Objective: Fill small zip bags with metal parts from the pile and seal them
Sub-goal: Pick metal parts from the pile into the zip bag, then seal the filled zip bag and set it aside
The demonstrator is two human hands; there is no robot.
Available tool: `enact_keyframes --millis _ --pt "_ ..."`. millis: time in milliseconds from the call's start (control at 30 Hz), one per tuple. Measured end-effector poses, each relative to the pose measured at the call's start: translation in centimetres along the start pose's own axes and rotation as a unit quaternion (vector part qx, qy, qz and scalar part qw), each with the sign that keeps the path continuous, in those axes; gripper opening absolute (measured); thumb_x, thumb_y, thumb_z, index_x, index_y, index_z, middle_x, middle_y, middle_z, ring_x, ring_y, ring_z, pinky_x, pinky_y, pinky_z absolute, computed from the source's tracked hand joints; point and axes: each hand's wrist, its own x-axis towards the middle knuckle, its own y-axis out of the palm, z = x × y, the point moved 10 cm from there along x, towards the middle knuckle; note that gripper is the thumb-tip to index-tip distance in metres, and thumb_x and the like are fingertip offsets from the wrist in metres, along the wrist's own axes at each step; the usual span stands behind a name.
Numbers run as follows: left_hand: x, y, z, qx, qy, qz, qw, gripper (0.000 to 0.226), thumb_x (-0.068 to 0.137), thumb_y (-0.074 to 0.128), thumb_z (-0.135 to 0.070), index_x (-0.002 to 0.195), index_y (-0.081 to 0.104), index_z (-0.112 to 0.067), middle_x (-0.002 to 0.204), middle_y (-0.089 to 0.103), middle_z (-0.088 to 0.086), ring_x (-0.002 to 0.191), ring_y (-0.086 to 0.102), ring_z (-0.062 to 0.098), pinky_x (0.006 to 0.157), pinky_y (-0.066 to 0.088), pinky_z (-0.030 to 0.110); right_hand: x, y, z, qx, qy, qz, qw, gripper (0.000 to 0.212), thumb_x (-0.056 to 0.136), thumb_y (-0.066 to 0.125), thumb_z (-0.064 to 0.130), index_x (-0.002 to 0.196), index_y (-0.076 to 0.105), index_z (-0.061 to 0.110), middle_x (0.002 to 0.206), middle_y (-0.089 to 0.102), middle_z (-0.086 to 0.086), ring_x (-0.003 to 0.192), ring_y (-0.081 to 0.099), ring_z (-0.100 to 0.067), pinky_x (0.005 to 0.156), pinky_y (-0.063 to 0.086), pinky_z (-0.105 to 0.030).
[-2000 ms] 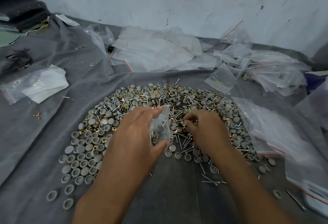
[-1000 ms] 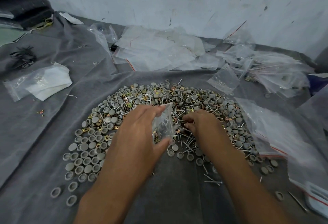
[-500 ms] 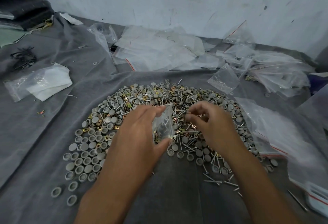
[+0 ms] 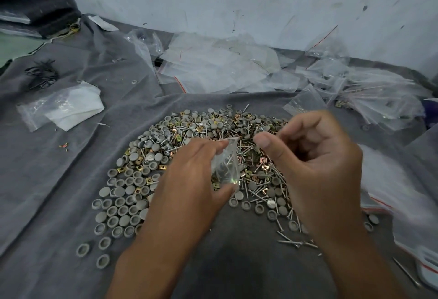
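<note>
A pile of metal parts (image 4: 147, 156) lies on a grey cloth (image 4: 59, 180): grey round caps, silver screws and brass square clips. My left hand (image 4: 189, 185) pinches a small clear zip bag (image 4: 225, 166) just above the pile's middle, mouth up, with a few screws and parts inside. My right hand (image 4: 315, 168) hovers to the right of the bag, raised off the pile, its fingers curled and thumb pointing at the bag's mouth. Whether the curled fingers hold anything is hidden by blur.
Heaps of empty clear zip bags (image 4: 213, 66) lie behind the pile by the wall, more at the far right (image 4: 379, 99) and near right (image 4: 391, 192). A bag with white paper (image 4: 68, 106) and black ties (image 4: 41, 73) lie left. Loose screws (image 4: 291, 241) lie near my right wrist.
My right hand has risen off the pile and come up level with the bag's mouth. My left hand keeps the bag almost still.
</note>
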Motion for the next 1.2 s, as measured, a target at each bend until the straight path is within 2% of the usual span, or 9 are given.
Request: enact_keyframes --millis 100,200,400,600,800,867,1000,1100,1200 --pt "0.0 0.1 -0.1 0.006 -0.002 0.004 1.000 0.066 0.066 0.086 -0.035 0.125 0.058 -0.026 0.112 0.052 -0.019 0.101 0.053 0.007 0.090 0.049 0.032 0.0 1.3 0.0 0.019 0.014 0.041 0.999 0.021 0.084 0.080 0.037 0.085 0.065 0.023 0.075 0.070 0.003 0.061 0.064 -0.014 0.055 0.050 -0.022" --pt "-0.1 0.1 0.1 0.007 -0.001 0.004 1.000 0.064 0.065 0.086 -0.034 0.122 0.060 -0.022 0.112 0.057 -0.013 0.100 0.056 0.011 0.088 0.048 0.031 -0.6 3.0 -0.2 -0.008 0.006 0.110 0.994 0.008 0.091 0.075 0.025 0.097 0.071 0.022 0.091 0.075 0.014 0.083 0.073 -0.007 0.068 0.056 -0.021" --pt "-0.1 0.1 -0.2 0.004 -0.001 0.012 1.000 0.062 0.068 0.071 -0.039 0.127 0.061 -0.022 0.117 0.060 -0.012 0.106 0.057 0.009 0.093 0.050 0.033 -1.3 4.5 -0.3 -0.171 -0.069 0.142 0.972 0.021 0.079 0.086 0.012 0.094 0.071 0.015 0.092 0.072 0.014 0.087 0.068 0.004 0.073 0.044 -0.002" --pt "-0.1 0.0 -0.3 -0.001 -0.004 0.020 1.000 0.063 0.067 0.072 -0.040 0.127 0.061 -0.024 0.118 0.059 -0.014 0.110 0.056 0.007 0.096 0.048 0.032 -1.6 4.3 1.5 -0.196 -0.160 0.117 0.960 0.016 0.084 0.081 0.019 0.098 0.075 0.014 0.095 0.072 0.012 0.087 0.066 -0.003 0.079 0.052 -0.020" --pt "-0.1 -0.5 -0.6 -0.008 0.014 0.002 1.000 0.065 0.067 0.088 -0.024 0.126 0.062 -0.021 0.116 0.062 -0.009 0.103 0.059 0.011 0.091 0.052 0.034 -0.7 3.0 -1.6 -0.197 -0.095 0.120 0.968 0.025 0.099 0.063 0.011 0.121 0.069 0.021 0.117 0.066 0.013 0.111 0.059 -0.005 0.094 0.044 -0.020" --pt "-0.1 -1.0 -1.1 -0.012 0.031 -0.010 0.999 0.058 0.072 0.086 -0.020 0.126 0.063 -0.023 0.114 0.063 -0.011 0.098 0.057 0.006 0.090 0.048 0.026 -0.7 3.1 -2.8 -0.183 -0.058 0.142 0.971 0.030 0.102 0.059 0.022 0.132 0.063 0.025 0.123 0.061 0.019 0.115 0.055 0.001 0.094 0.043 -0.018" --pt "-0.2 -2.6 -2.4 -0.036 0.086 -0.065 0.994 0.036 0.089 0.068 -0.008 0.119 0.068 -0.028 0.111 0.068 -0.016 0.101 0.059 0.002 0.090 0.041 0.015 -0.5 2.6 -3.0 -0.106 -0.021 0.114 0.988 0.017 0.100 0.060 0.031 0.113 0.070 0.027 0.109 0.068 0.020 0.109 0.062 -0.006 0.088 0.046 -0.022" --pt "-0.4 -3.7 -2.3 -0.104 0.077 -0.090 0.988 0.032 0.092 0.063 -0.020 0.116 0.066 -0.040 0.107 0.068 -0.022 0.094 0.061 -0.003 0.082 0.045 0.013 -0.1 1.7 -2.2 -0.052 -0.016 0.068 0.996 0.011 0.098 0.061 0.033 0.103 0.069 0.030 0.096 0.068 0.018 0.096 0.065 -0.011 0.080 0.048 -0.023" --pt "-0.4 -4.0 -0.9 -0.311 0.008 -0.104 0.945 0.026 0.088 0.071 -0.024 0.107 0.065 -0.040 0.102 0.072 -0.009 0.082 0.069 0.014 0.071 0.056 0.027 0.0 1.1 -2.1 0.036 0.014 0.032 0.999 0.008 0.097 0.060 0.031 0.098 0.068 0.035 0.092 0.069 0.015 0.087 0.065 -0.009 0.077 0.049 -0.021"
